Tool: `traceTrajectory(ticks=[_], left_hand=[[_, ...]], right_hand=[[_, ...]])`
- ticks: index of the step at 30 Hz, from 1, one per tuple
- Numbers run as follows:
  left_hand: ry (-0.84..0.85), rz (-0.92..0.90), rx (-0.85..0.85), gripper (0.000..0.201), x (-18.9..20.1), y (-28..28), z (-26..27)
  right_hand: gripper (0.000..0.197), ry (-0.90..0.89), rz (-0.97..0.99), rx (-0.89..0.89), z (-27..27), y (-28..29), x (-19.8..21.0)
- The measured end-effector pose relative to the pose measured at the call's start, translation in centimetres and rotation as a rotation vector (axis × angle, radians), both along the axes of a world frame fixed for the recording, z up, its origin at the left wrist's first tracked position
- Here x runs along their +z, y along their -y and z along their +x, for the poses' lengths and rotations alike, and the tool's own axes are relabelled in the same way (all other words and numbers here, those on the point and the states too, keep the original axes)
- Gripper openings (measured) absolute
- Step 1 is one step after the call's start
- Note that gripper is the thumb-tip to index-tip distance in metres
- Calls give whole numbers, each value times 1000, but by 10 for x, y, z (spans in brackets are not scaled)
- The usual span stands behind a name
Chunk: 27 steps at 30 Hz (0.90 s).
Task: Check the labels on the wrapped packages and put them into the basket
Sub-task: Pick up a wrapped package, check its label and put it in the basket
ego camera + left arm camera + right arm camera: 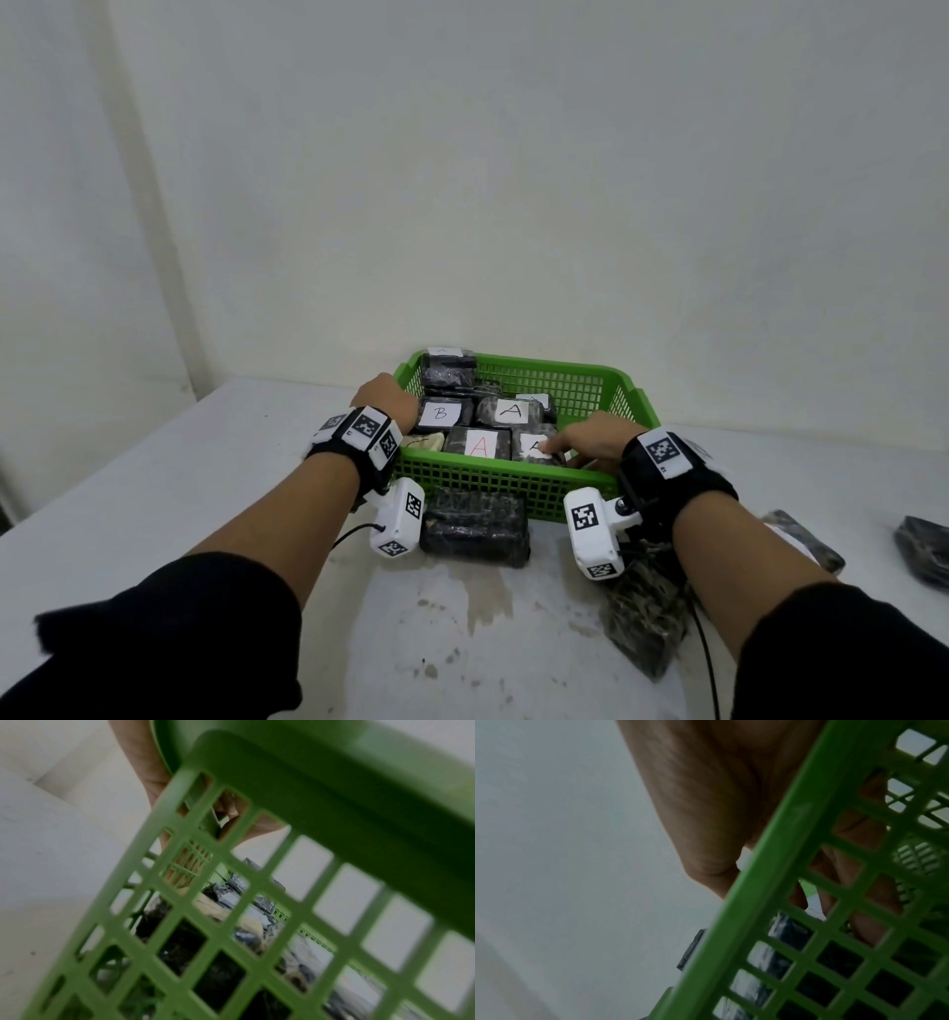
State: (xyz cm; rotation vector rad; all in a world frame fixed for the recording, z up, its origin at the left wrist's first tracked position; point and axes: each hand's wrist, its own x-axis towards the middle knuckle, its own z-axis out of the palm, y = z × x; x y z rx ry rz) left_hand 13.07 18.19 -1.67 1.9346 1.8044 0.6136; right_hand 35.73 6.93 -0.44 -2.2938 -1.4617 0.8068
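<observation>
One wrapped package [475,524] lies on the counter [205,488], just beside the green basket [493,480] at 6 o'clock. Left grip [385,403] clasps the 9 o'clock rim. Right grip [598,439] rests fingers on an A-labelled package [534,449] inside at 4 o'clock; whether it clasps cannot be determined.

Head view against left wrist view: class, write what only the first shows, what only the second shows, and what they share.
Only the head view: the labels B, black A and red A; the right hand touching a labelled package; a wrapped package lying on the table in front of the green basket. Only the left wrist view: fingers of the left hand curled at the basket's rim, seen through the mesh. Both: the basket, the left hand, wrapped packages inside.
</observation>
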Motion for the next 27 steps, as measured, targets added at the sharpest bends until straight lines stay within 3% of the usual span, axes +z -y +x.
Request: traceTrajectory(ticks=[3, 10, 16, 19, 22, 26, 27], left_hand=[[-5, 3, 3, 25, 0, 0, 0], [-8, 16, 10, 18, -1, -1, 0], [23, 14, 21, 7, 1, 1, 0], [34, 1, 45, 21, 2, 1, -1], [77, -25, 57, 33, 8, 5, -1], [98, 36, 53, 16, 23, 18, -3], [82, 81, 33, 35, 24, 20, -2]], right_hand=[[25, 4, 7, -14, 0, -3, -2], [58, 15, 3, -26, 1, -6, -4], [53, -41, 90, -85, 3, -5, -9], [50, -61, 230, -139, 4, 0, -6], [52, 31, 346, -101, 5, 18, 11], [57, 107, 443, -25, 6, 59, 32], [58, 122, 455, -6, 6, 69, 35]])
